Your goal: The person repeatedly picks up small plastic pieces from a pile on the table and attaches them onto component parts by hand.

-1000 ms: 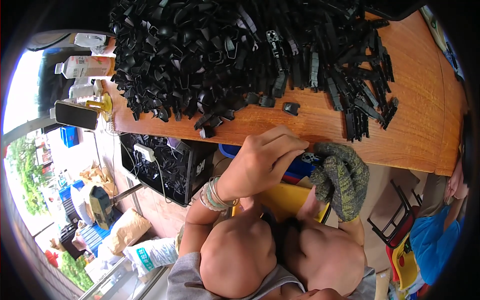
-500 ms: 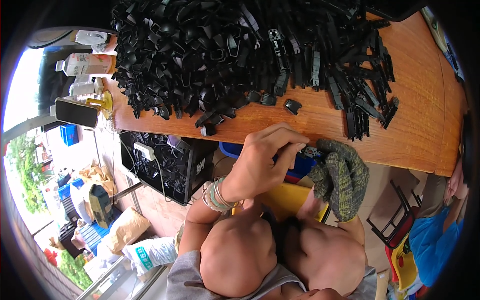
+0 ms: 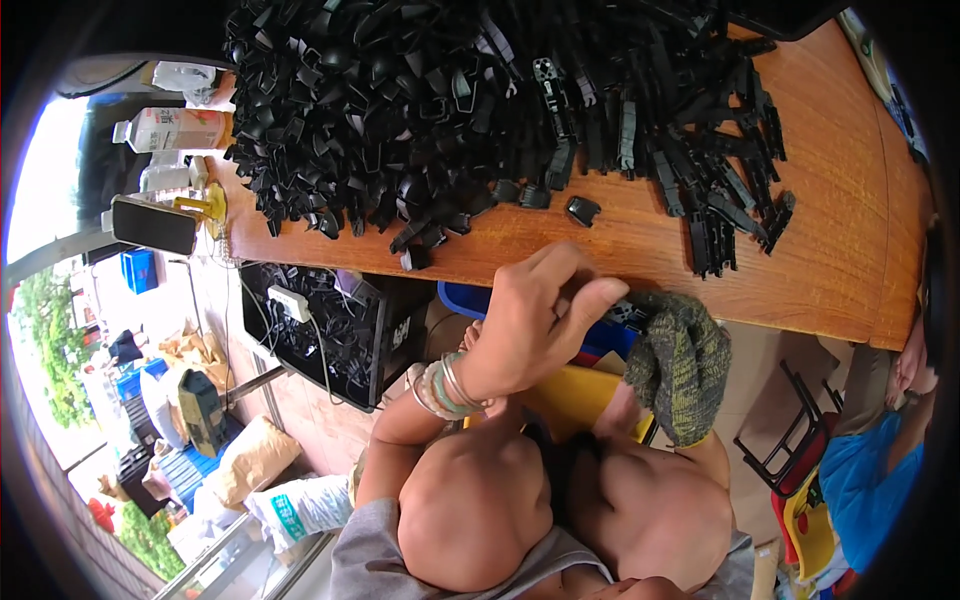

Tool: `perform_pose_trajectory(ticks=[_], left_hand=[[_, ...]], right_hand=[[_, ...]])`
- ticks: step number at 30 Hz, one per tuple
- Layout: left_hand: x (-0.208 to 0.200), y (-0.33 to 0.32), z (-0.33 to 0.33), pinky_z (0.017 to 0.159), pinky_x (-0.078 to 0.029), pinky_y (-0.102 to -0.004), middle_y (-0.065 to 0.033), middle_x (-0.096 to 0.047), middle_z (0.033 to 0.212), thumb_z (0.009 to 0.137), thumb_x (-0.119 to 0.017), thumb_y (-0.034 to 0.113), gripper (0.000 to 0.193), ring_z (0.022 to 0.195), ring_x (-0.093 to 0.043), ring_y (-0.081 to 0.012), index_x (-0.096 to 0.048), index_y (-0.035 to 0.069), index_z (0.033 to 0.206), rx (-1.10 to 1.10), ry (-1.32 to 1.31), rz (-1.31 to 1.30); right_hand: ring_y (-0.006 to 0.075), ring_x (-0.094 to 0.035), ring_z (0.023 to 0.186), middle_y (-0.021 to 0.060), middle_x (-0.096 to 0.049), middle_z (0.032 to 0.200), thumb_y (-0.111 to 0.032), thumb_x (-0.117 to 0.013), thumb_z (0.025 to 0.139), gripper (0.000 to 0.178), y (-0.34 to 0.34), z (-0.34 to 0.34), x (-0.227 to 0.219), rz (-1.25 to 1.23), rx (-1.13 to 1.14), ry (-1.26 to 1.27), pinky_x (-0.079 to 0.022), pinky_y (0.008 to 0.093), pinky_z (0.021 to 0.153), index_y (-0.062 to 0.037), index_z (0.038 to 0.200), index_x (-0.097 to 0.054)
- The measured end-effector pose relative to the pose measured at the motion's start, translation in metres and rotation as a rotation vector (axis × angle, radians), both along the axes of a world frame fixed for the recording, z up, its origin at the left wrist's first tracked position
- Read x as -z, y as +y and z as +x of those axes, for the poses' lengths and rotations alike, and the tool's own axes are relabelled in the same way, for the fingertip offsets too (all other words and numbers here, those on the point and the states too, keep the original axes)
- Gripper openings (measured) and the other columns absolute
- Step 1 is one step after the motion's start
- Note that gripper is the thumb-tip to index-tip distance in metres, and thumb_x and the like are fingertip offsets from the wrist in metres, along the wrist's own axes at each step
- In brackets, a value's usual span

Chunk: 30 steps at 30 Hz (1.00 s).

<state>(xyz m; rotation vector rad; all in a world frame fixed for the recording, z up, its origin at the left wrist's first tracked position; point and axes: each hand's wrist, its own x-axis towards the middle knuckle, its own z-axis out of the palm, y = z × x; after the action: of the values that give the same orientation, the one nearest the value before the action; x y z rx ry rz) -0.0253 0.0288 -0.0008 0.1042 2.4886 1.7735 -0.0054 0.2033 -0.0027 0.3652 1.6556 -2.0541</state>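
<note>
My bare left hand (image 3: 530, 318), with bangles at its wrist, is raised at the table's near edge. Its fingers are bent and its thumb lies toward the other hand; whatever the fingertips grip is hidden. Close by on the right, my right hand (image 3: 682, 355) wears a dark green-grey knitted glove. It is closed on a small black plastic part (image 3: 626, 316) that sticks out toward my left thumb. Beyond both hands, a large heap of curved black plastic pieces (image 3: 350, 130) covers the table. Long black link strips (image 3: 715, 190) lie on its right side.
The wooden table (image 3: 830, 200) has one loose black cap (image 3: 582, 210) near its front. Below stand a black crate (image 3: 375, 350) with a power strip (image 3: 288, 303), and blue (image 3: 465, 298) and yellow (image 3: 575, 395) bins. A phone (image 3: 153, 224) and bottle (image 3: 175, 130) are left; another person (image 3: 870, 470) sits right.
My left hand has shifted slightly left, and its thumb has lifted away from the fingers. The gloved right hand has moved a little down and left, still holding the black part.
</note>
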Motion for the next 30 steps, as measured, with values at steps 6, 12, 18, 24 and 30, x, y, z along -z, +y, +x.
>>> perform_pose_trajectory(ticks=[6, 12, 18, 24, 30], left_hand=[[0.009, 0.026, 0.011, 0.047, -0.034, -0.0416, -0.0152, -0.046, 0.059, 0.089, -0.046, 0.007, 0.024, 0.052, -0.047, -0.0345, -0.048, -0.002, 0.067, -0.062, 0.187, -0.042], [0.013, 0.032, 0.005, 0.049, -0.038, -0.0404, -0.0155, -0.048, 0.062, 0.089, -0.049, 0.010, 0.019, 0.054, -0.050, -0.0341, -0.053, -0.001, 0.074, -0.018, 0.156, 0.032], [-0.001, 0.015, -0.046, 0.051, -0.042, -0.0341, -0.0098, -0.051, 0.064, 0.083, -0.062, 0.015, 0.015, 0.053, -0.052, -0.0254, -0.058, 0.001, 0.078, -0.147, 0.327, -0.389], [0.010, 0.022, -0.076, 0.046, -0.041, -0.0358, -0.0087, -0.053, 0.065, 0.082, -0.061, 0.030, 0.028, 0.055, -0.057, -0.0270, -0.053, 0.004, 0.073, -0.186, 0.507, -0.872], [0.006, 0.024, -0.020, 0.043, -0.040, -0.0306, -0.0056, -0.052, 0.064, 0.070, -0.070, 0.006, 0.014, 0.050, -0.052, -0.0213, -0.059, 0.004, 0.079, -0.135, 0.505, -0.420]], right_hand=[[0.0056, -0.046, 0.047, 0.0030, -0.060, 0.073, -0.016, -0.053, 0.091, 0.020, -0.001, 0.009, 0.007, 0.219, -0.075, 0.387, -0.036, 0.0218, 0.042, 0.0003, 0.101, -0.059], [0.0066, -0.047, 0.048, 0.0028, -0.059, 0.069, -0.016, -0.052, 0.091, 0.019, -0.004, 0.006, 0.006, -0.005, 0.054, 0.046, -0.036, 0.0223, 0.042, -0.0008, 0.102, -0.056], [0.0066, -0.052, 0.055, 0.0038, -0.059, 0.070, -0.006, -0.062, 0.084, 0.029, 0.006, 0.004, 0.007, 0.064, -0.216, 0.147, -0.043, 0.0227, 0.051, -0.0004, 0.111, -0.055], [0.0082, -0.055, 0.059, 0.0061, -0.062, 0.078, -0.010, -0.061, 0.085, 0.032, 0.009, -0.005, -0.011, 0.002, -0.202, -0.076, -0.045, 0.0220, 0.053, -0.0003, 0.115, -0.054], [0.0117, -0.057, 0.062, 0.0087, -0.064, 0.087, -0.008, -0.052, 0.089, 0.030, 0.006, -0.015, -0.012, -0.067, 0.068, -0.099, -0.046, 0.0229, 0.055, 0.0025, 0.117, -0.052]])
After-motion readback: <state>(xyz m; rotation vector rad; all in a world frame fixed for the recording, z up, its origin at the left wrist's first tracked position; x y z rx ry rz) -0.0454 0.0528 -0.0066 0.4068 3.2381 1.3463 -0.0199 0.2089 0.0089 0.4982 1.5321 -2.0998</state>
